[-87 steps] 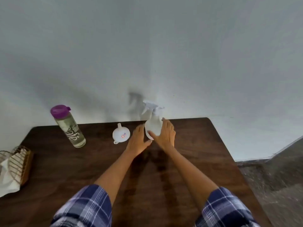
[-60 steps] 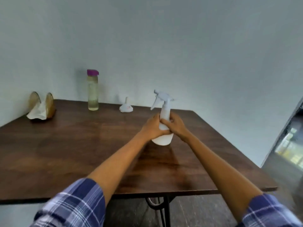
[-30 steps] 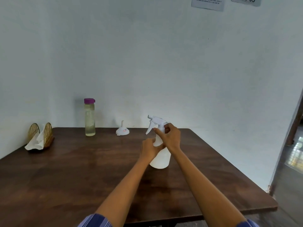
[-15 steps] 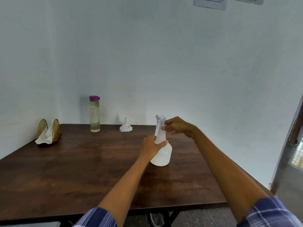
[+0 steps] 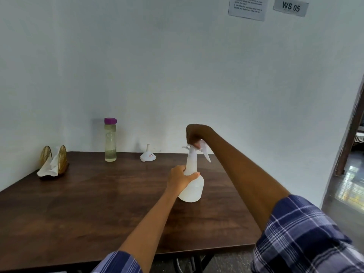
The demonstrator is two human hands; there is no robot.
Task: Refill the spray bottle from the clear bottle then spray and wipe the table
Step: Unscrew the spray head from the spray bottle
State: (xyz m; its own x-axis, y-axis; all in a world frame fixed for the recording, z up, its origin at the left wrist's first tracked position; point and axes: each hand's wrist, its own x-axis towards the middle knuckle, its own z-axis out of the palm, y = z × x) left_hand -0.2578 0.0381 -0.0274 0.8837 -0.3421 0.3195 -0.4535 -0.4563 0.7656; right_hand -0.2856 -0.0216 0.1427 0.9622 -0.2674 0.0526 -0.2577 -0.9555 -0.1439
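Observation:
A white spray bottle [image 5: 192, 189] stands upright on the dark wooden table [image 5: 88, 203], right of centre. My left hand [image 5: 180, 177] grips its neck from the left. My right hand [image 5: 195, 134] is closed from above on the white trigger head [image 5: 203, 152], whose trigger points right. The clear bottle [image 5: 110, 140] with a purple cap and pale liquid stands at the back of the table near the wall. A small white funnel [image 5: 148, 156] rests upside down between the two bottles.
A gold wire napkin holder with white napkins [image 5: 53, 164] sits at the table's back left. The wall runs close behind the table. A doorway [image 5: 350, 154] opens on the right. The table's front edge is near my sleeves.
I pulled the spray bottle from the back of the table toward me. My right hand moved up onto the trigger head, which has turned from pointing left to pointing right.

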